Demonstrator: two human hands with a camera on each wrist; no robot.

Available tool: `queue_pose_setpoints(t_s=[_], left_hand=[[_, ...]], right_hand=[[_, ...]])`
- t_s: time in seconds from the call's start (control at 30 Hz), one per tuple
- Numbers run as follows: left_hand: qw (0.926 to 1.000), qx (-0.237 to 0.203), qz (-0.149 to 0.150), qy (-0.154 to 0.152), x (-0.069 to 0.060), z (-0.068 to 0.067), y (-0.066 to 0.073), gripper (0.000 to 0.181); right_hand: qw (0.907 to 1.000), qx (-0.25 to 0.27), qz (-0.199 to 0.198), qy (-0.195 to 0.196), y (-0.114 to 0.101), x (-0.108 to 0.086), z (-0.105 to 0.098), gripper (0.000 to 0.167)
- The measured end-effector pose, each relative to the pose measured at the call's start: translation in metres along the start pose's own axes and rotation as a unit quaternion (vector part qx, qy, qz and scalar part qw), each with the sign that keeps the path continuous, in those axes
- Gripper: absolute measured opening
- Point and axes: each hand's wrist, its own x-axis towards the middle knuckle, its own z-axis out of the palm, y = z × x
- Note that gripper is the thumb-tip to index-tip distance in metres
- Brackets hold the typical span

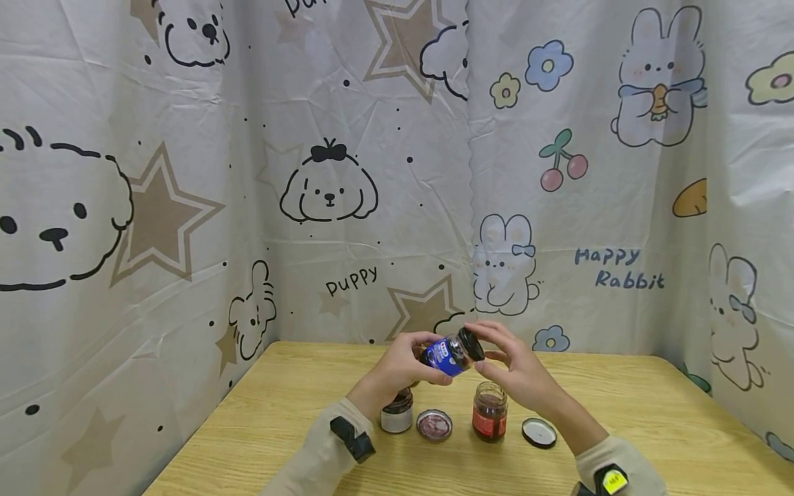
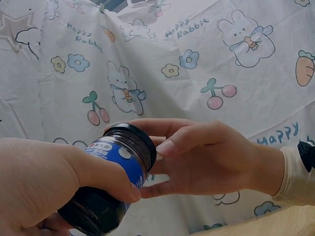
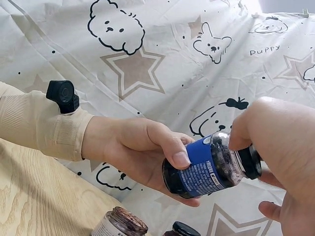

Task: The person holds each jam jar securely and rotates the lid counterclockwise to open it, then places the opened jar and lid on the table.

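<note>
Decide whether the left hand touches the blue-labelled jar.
Touching: the right wrist view shows the left hand gripping the blue-labelled jar, thumb across the label.

Blue-labelled jar (image 1: 448,357) partly hidden by left grip (image 1: 406,362), white-labelled jar (image 3: 118,226) cut off in right wrist view

Wooden table (image 1: 626,406), white-label jar (image 1: 397,417), red jar (image 1: 489,417), black-lidded jar (image 3: 184,229), two lids (image 1: 434,426) (image 1: 539,433)
</note>
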Motion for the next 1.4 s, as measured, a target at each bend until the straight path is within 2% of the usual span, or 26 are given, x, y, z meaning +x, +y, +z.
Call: queue_pose_setpoints(t_s=[0.3, 0.57, 0.8, 1.1, 1.4], left_hand=[[1.0000, -0.002, 0.006, -0.004, 0.0005, 0.0010, -0.0005, 0.059], [0.9998, -0.009, 0.015, -0.006, 0.0008, 0.0004, -0.0024, 0.058], [1.0000, -0.005, 0.005, 0.002, 0.0010, 0.0006, -0.0027, 0.059], [0.9999, -0.004, 0.009, -0.005, 0.0016, 0.0010, -0.0020, 0.059], [0.9998, -0.012, 0.012, -0.006, 0.0009, 0.0008, -0.0029, 0.061]], right_hand=[[0.9999, 0.001, 0.001, 0.017, 0.0027, 0.0016, -0.0009, 0.041], [0.9998, 0.001, -0.016, 0.010, -0.0001, 0.0009, -0.0003, 0.042], [0.9997, 0.006, -0.023, 0.003, 0.0015, 0.0017, 0.0008, 0.045], [0.9991, 0.022, -0.029, 0.024, 0.0013, 0.0021, 0.0007, 0.028], [0.9991, 0.018, -0.032, 0.023, 0.0036, 0.0012, 0.0004, 0.049]])
